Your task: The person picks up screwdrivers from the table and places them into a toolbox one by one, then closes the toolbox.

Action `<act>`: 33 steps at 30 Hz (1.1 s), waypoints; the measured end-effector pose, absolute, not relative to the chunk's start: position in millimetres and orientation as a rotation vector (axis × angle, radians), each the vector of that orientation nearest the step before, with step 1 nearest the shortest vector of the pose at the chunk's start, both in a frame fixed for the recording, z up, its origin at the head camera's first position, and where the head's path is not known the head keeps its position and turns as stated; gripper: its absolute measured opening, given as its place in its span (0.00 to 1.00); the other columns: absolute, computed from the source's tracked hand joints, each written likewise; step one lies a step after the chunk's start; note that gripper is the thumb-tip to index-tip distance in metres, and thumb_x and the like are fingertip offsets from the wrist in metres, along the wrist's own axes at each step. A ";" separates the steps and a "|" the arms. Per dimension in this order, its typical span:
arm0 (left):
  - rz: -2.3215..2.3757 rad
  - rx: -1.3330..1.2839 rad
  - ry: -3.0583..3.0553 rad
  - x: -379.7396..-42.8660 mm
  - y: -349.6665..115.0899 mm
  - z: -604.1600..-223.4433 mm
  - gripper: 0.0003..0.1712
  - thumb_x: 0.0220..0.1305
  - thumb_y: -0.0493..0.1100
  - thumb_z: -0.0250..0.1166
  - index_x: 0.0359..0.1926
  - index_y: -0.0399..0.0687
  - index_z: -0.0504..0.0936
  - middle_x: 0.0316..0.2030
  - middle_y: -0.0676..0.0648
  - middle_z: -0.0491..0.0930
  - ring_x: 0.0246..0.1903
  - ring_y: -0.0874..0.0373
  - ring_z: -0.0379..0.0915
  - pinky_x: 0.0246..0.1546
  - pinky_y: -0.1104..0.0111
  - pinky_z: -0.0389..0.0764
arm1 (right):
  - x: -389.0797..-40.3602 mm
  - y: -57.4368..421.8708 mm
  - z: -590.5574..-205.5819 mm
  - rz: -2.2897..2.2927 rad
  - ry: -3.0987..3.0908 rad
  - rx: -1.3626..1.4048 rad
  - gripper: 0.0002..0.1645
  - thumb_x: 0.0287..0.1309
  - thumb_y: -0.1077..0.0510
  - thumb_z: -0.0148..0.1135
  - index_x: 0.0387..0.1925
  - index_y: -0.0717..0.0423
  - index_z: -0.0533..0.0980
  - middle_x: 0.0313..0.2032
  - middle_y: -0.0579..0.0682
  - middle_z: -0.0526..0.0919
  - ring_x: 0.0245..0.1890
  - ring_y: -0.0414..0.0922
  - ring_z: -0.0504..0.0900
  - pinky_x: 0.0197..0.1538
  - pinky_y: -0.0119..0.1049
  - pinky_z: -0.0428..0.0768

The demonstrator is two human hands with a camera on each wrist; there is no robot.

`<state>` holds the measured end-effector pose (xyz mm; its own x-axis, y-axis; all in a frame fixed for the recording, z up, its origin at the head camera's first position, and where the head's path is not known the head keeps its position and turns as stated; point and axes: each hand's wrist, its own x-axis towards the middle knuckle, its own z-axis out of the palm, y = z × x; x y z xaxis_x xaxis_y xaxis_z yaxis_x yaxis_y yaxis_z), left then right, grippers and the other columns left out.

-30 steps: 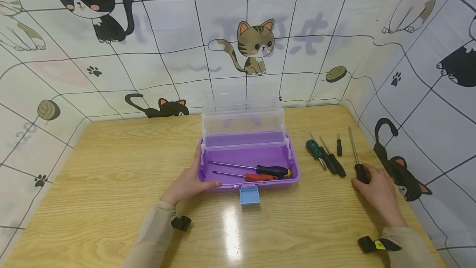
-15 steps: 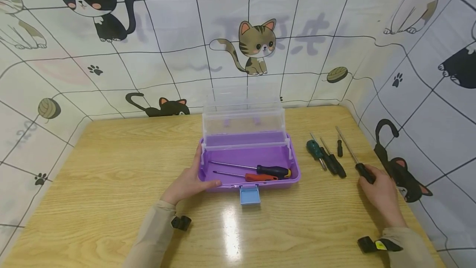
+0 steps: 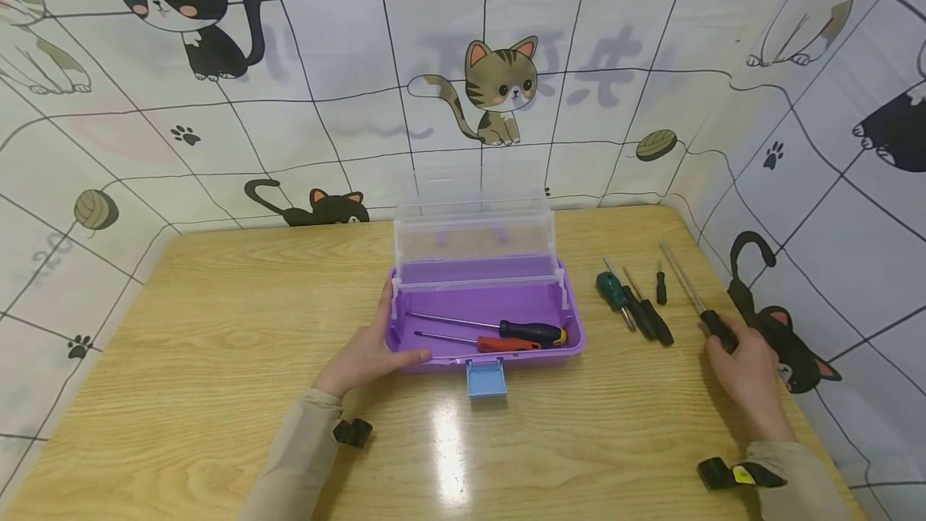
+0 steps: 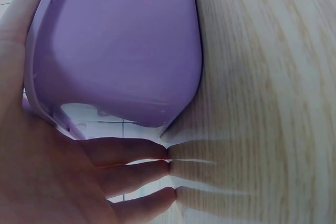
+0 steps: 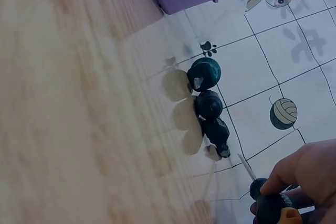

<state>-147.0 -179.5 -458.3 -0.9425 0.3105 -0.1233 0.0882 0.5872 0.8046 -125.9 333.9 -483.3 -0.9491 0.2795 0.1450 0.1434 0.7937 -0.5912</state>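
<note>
My left hand [image 3: 365, 354] rests against the left side of a purple plastic toolbox [image 3: 473, 300]. Its thumb lies on the front rim; in the left wrist view the fingers [image 4: 131, 153] are fairly straight, their tips down at the table. Inside the toolbox lie a black-handled screwdriver [image 3: 531, 333] with a yellow end and a red-handled one [image 3: 499, 344]. At the table's right, my right hand [image 3: 748, 372] grips a long screwdriver [image 3: 718, 330] by its black handle, the shaft pointing away and left. The right wrist view shows orange on that handle [image 5: 270, 208].
Left of the held screwdriver lie a green-handled screwdriver [image 3: 613, 291], two black-handled screwdrivers [image 3: 654, 320] and a tiny one [image 3: 661, 286]. The toolbox's clear lid [image 3: 473, 235] stands raised; its blue latch [image 3: 486, 380] hangs at the front. Cat-printed sheeting [image 3: 340, 63] borders the wooden table [image 3: 253, 328].
The right hand has moved slightly right with the screwdriver, whose shaft has tilted further left than a second ago. The left hand and the toolbox have stayed put.
</note>
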 end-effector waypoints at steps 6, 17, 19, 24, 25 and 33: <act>1.290 0.323 2.560 -147.4 -179.5 -458.6 0.74 0.49 0.58 0.75 0.75 0.58 0.24 0.65 0.24 0.57 0.60 0.32 0.64 0.61 0.43 0.62 | -127.4 333.0 -480.8 0.883 -2.750 -0.356 0.26 0.62 0.63 0.51 0.59 0.76 0.68 0.51 0.78 0.70 0.50 0.73 0.69 0.48 0.64 0.67; 1.282 0.315 2.564 -148.7 -179.3 -459.0 0.74 0.49 0.58 0.75 0.75 0.59 0.24 0.67 0.26 0.55 0.62 0.32 0.61 0.61 0.43 0.61 | -129.5 328.1 -474.7 0.948 -2.684 -0.361 0.27 0.62 0.62 0.55 0.60 0.72 0.70 0.52 0.74 0.73 0.52 0.68 0.71 0.47 0.58 0.67; 1.279 0.312 2.566 -148.4 -179.3 -458.7 0.74 0.49 0.58 0.75 0.75 0.60 0.24 0.67 0.25 0.56 0.61 0.32 0.62 0.61 0.43 0.62 | -130.6 327.1 -473.0 0.955 -2.682 -0.365 0.27 0.62 0.62 0.56 0.61 0.71 0.70 0.53 0.73 0.73 0.52 0.66 0.71 0.45 0.53 0.67; 1.273 0.309 2.574 -147.7 -179.5 -457.1 0.74 0.49 0.58 0.75 0.75 0.60 0.24 0.65 0.24 0.58 0.59 0.31 0.65 0.61 0.44 0.63 | -131.9 323.4 -467.9 0.977 -2.679 -0.383 0.27 0.63 0.62 0.55 0.63 0.67 0.70 0.54 0.71 0.74 0.52 0.64 0.72 0.40 0.42 0.66; 1.276 0.309 2.574 -147.6 -179.5 -456.8 0.73 0.49 0.58 0.75 0.75 0.61 0.24 0.65 0.24 0.58 0.59 0.31 0.65 0.61 0.44 0.63 | -132.0 322.6 -466.9 0.984 -2.678 -0.392 0.27 0.63 0.62 0.55 0.63 0.66 0.70 0.54 0.71 0.74 0.52 0.63 0.72 0.40 0.41 0.66; 1.309 0.323 2.556 -146.6 -179.4 -456.8 0.73 0.49 0.57 0.75 0.75 0.62 0.24 0.67 0.26 0.55 0.59 0.31 0.64 0.61 0.44 0.63 | -131.4 318.9 -460.3 0.998 -2.636 -0.373 0.26 0.62 0.63 0.56 0.62 0.63 0.72 0.54 0.70 0.75 0.53 0.62 0.73 0.38 0.26 0.63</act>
<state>-146.6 -179.4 -456.8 -0.9439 0.3073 -0.1207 0.0817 0.5715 0.8165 -131.4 318.9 -460.3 -0.9220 0.3415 0.1827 0.1349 0.7254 -0.6750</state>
